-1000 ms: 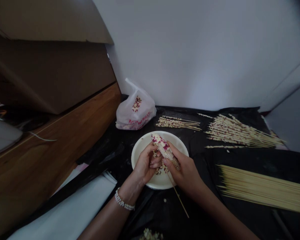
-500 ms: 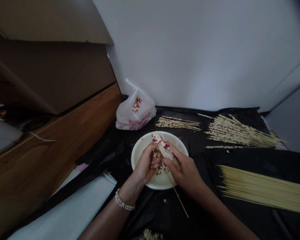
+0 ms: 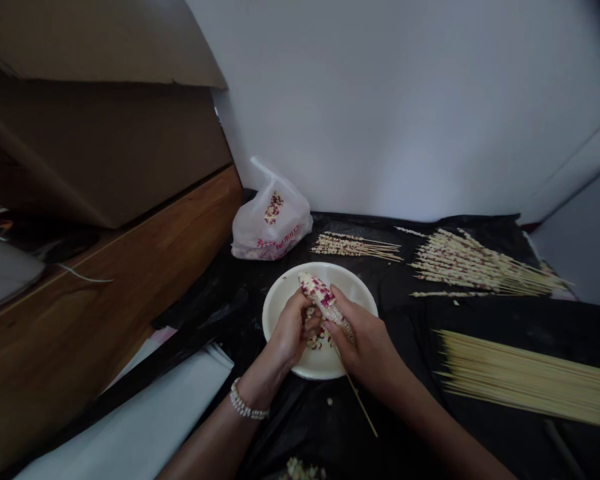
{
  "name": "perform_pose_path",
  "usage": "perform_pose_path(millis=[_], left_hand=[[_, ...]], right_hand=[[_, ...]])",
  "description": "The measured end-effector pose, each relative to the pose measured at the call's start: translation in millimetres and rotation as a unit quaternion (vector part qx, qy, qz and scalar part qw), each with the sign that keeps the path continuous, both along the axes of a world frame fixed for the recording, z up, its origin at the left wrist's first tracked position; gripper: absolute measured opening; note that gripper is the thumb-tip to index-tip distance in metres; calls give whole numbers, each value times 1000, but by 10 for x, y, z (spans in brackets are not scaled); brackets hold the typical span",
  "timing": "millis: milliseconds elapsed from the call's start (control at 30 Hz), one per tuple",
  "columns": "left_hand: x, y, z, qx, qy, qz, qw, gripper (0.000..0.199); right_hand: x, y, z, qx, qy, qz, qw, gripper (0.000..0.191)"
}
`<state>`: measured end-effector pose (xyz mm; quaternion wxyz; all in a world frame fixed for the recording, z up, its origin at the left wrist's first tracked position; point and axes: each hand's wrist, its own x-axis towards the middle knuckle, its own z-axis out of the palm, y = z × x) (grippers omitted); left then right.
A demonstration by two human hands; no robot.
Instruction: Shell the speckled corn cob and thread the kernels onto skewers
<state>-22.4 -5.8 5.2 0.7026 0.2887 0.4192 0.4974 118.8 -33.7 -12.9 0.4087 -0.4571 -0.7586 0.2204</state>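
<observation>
A purple-and-white corn cob (image 3: pixel 320 295) is held over the white bowl (image 3: pixel 277 303), its near end gripped by the right hand (image 3: pixel 366 331). It is judged light, stiff and best grasped there. The left hand (image 3: pixel 290 328) is curled alongside; its hold cannot be told.

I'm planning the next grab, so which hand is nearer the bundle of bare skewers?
Right. The right hand is to the left of the bare skewers; the left hand is farther left, past the right hand.
</observation>
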Motion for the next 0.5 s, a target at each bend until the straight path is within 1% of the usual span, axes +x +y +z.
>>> perform_pose_path(millis=[100,200,333,433,500], left_hand=[[-3,-19,-8,18,4,14,1000,22],[-28,-18,17,17,-41,0,999,20],[-68,21,34,-28,-128,-29,991,12],[-88,50,14,-52,-168,-35,984,6],[-104,59,3,-61,-194,-42,978,7]], right_hand=[[2,13,37,-8,33,2,999,54],[14,30,75,-28,57,-2,998,53],[26,41,85,-48,78,-2,996,53],[26,36,67,-53,82,-9,995,54],[25,32,61,-50,81,-8,995,54]])
